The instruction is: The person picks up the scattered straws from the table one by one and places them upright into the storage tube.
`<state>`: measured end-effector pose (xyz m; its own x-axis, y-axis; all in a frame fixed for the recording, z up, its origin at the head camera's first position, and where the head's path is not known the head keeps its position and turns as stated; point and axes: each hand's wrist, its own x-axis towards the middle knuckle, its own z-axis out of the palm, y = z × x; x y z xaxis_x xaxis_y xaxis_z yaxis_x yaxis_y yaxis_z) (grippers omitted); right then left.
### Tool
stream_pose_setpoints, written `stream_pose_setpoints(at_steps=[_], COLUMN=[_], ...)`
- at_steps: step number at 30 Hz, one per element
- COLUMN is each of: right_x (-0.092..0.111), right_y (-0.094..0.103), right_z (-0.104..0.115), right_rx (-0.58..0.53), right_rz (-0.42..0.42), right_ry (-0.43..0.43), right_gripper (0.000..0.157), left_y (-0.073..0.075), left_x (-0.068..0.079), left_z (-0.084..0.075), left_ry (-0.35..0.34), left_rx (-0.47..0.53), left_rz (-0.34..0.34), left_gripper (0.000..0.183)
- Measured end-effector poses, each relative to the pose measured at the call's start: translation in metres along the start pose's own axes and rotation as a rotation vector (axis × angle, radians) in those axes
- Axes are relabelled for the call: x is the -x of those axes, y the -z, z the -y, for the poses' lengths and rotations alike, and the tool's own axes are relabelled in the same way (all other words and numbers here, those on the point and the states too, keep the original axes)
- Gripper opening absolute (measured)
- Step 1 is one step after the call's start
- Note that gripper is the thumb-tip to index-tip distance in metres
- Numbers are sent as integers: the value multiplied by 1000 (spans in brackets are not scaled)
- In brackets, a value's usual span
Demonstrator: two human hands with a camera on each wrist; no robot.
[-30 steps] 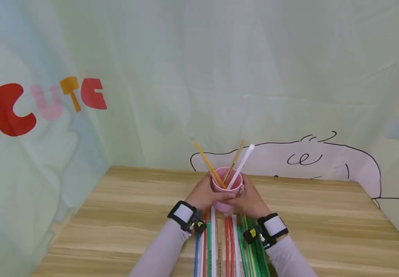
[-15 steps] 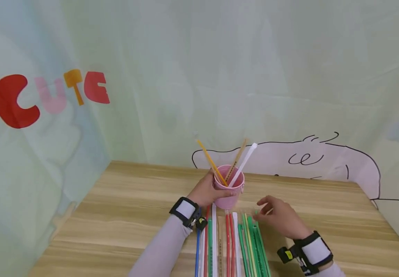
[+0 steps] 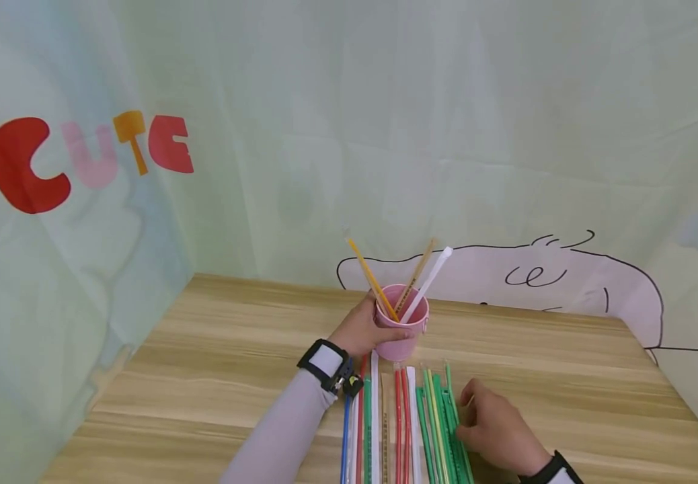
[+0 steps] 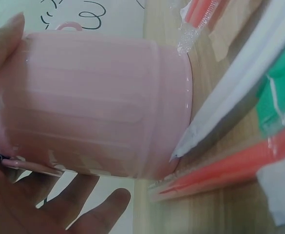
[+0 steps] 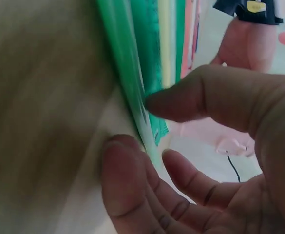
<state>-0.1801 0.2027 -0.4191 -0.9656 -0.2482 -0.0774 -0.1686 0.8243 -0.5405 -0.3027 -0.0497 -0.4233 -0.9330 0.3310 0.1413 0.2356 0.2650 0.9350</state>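
Observation:
In the head view, my left hand [image 3: 361, 329] grips a small pink bucket [image 3: 399, 346] from its left side, the thumb lying across its front. The left wrist view shows the bucket's ribbed wall [image 4: 93, 102], with fingers spread beneath it. An orange straw [image 3: 366, 265], a tan straw [image 3: 417, 272] and a white paper-wrapped straw [image 3: 430, 279] lean inside. My right hand [image 3: 500, 427] is at the right end of a row of straws. In the right wrist view its thumb overlaps the outermost green straw [image 5: 127, 63], and the loosely bent fingers are apart from the thumb, on the straw's other side.
Wrapped straws lie side by side in front of the bucket: a blue straw [image 3: 345, 444], red straws [image 3: 402, 417], white, tan and several green ones. The wooden table [image 3: 222, 376] ends at a printed curtain [image 3: 385, 134] behind the bucket.
My right hand has let go of the bucket and moved right and towards me, to the green straws. My left hand still grips the bucket in place.

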Motion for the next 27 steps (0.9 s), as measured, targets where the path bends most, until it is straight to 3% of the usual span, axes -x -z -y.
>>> stream_pose_setpoints(at_steps=[7,13,21,27], right_x=[0,1,-7,-15], right_y=[-7,5,52,93], right_z=[7,8,16,33], right_rx=[13,-51,-264,-359], right_rz=[-22,-43,-195,-354], right_ry=[-75,-89,61,161], right_gripper=[41,41,44,24], left_y=[2,4,0,-1], left_x=[10,21,6,4], left_z=[-17,-38,-9,-4], left_ry=[-14,-5,28,2], left_rx=[14,34,28,13], left_rz=[1,10,-9,-12], left_gripper=[82,80,86,84])
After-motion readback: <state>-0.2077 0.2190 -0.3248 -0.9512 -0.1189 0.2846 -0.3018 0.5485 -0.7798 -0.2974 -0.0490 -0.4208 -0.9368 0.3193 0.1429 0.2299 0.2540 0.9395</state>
